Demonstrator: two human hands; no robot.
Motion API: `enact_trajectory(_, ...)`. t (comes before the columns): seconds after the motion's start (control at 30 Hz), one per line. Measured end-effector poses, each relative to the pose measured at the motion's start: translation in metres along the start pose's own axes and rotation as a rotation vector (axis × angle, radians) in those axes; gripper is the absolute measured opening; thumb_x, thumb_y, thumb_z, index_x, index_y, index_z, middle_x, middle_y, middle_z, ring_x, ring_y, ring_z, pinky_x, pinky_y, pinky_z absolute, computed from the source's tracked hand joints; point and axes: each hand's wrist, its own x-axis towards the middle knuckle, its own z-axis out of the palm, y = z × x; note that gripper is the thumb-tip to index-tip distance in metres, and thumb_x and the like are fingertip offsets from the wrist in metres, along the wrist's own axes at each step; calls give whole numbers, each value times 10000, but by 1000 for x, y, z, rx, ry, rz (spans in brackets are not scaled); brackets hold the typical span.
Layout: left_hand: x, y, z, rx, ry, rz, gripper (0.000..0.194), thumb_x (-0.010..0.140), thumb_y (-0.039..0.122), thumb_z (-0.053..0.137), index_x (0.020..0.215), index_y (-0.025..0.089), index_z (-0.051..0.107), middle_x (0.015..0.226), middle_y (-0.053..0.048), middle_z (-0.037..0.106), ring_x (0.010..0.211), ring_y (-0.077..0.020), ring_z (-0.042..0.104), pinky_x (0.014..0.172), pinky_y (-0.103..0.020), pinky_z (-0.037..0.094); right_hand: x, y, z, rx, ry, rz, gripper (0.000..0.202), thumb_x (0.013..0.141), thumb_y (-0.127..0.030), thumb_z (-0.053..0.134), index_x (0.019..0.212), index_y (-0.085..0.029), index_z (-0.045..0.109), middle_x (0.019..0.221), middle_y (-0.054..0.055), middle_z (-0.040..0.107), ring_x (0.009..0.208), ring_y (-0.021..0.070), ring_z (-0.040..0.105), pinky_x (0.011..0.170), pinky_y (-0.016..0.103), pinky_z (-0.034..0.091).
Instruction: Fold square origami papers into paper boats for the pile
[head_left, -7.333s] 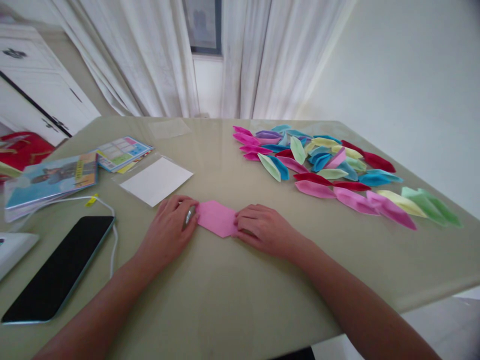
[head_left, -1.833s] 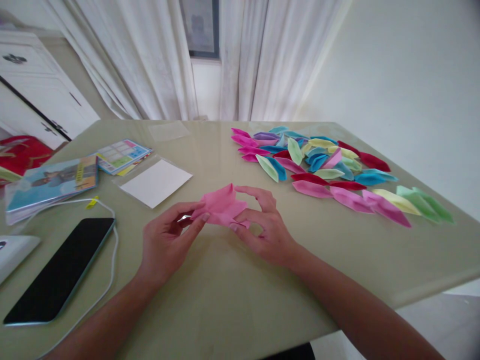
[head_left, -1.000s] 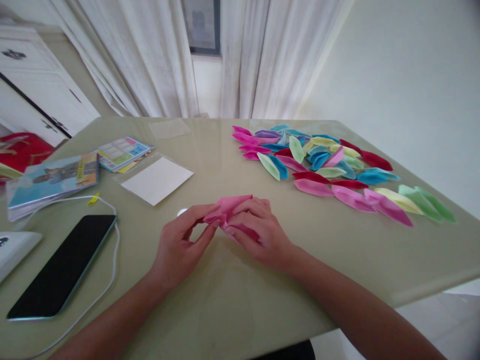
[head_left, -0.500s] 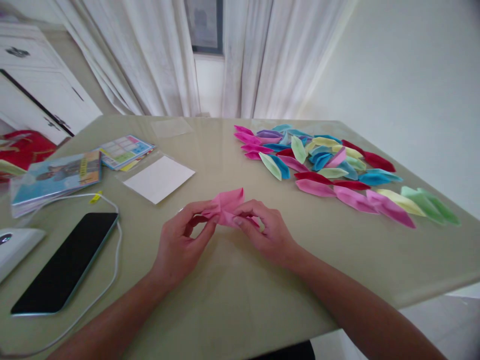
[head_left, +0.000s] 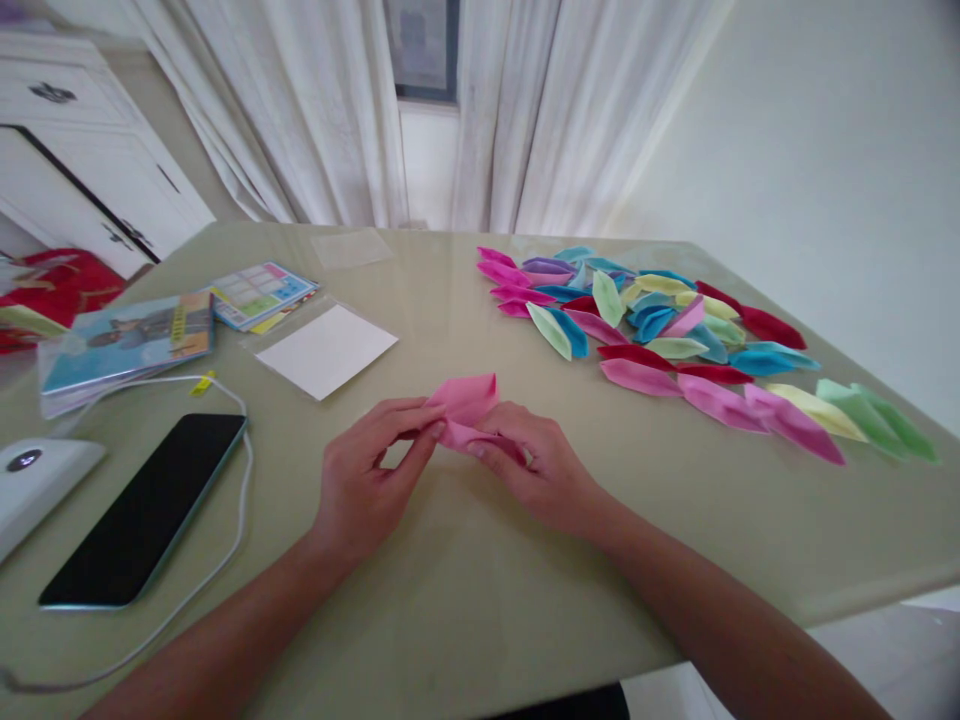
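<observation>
A piece of pink folded paper (head_left: 466, 398) is held just above the table between both my hands. My left hand (head_left: 375, 460) pinches its left end between thumb and fingers. My right hand (head_left: 536, 462) grips the lower right part, with the thumb in front and the fingers behind, partly hidden by the paper. One flap of the paper stands up between the hands. To the right lie several folded paper boats (head_left: 724, 402) in pink, red, blue, green, yellow and purple, spread in loose rows.
On the left a black phone (head_left: 146, 510) lies beside a white cable (head_left: 244, 490) and a white device (head_left: 49, 485). Behind them are a booklet (head_left: 127, 340), a printed sheet (head_left: 262, 295) and a white card (head_left: 328, 350). The table (head_left: 450, 600) ends near me.
My fingers have shifted slightly on the pink paper, and its upper flap now looks wider and more opened out. The whole view has turned a little to the left.
</observation>
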Motion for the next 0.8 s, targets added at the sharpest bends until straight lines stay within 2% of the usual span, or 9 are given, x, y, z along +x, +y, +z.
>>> enact_trajectory(0.1,1,1,0,84,1,84,190,968,124,723,1102,230,805,1117,-42,800,1001,-166,763,879,-271,613,0,-1,-2,37,-31,-11,110,1041,-226,643,1089,-213,740,1057,66,784,995,210,710,908,355,545)
enact_trajectory(0.2,2,1,1,117,21,119,179,968,120,723,1084,231,803,1089,-42,809,979,-168,766,873,-276,611,-1,0,-4,55,-46,8,113,1018,-239,685,1107,-219,751,1051,52,800,954,200,728,869,337,560)
enact_trajectory(0.37,5,0,1,89,-31,139,142,976,144,718,1056,226,801,1022,-45,810,941,-170,765,849,-275,607,-3,1,-3,94,58,16,82,976,-216,745,1044,-240,786,1009,15,830,858,169,763,802,288,575)
enact_trajectory(0.5,7,1,-1,-14,-148,93,202,1017,192,659,1170,228,787,1100,-75,790,983,-186,753,871,-300,616,-3,-1,-2,61,165,40,103,955,-215,770,1050,-248,793,1001,18,834,886,177,776,831,296,587)
enact_trajectory(0.6,6,1,0,-101,-235,47,271,1000,248,701,1265,244,757,1198,-94,758,1011,-203,750,874,-323,634,-3,-2,-2,59,169,50,93,960,-239,766,1047,-252,794,997,24,838,896,189,783,833,308,600)
enact_trajectory(0.7,4,0,2,-86,-252,50,261,985,235,720,1239,257,775,1208,-91,752,1087,-227,732,932,-343,618,-3,-2,-3,39,130,28,78,971,-271,756,1039,-248,785,994,30,836,867,191,781,808,310,606)
enact_trajectory(0.8,3,0,4,-73,-231,39,305,1004,205,683,1289,279,766,1247,-90,730,1151,-230,702,993,-354,586,-3,-1,-3,-35,111,-70,66,967,-275,759,1020,-235,760,972,39,818,877,199,762,817,327,597)
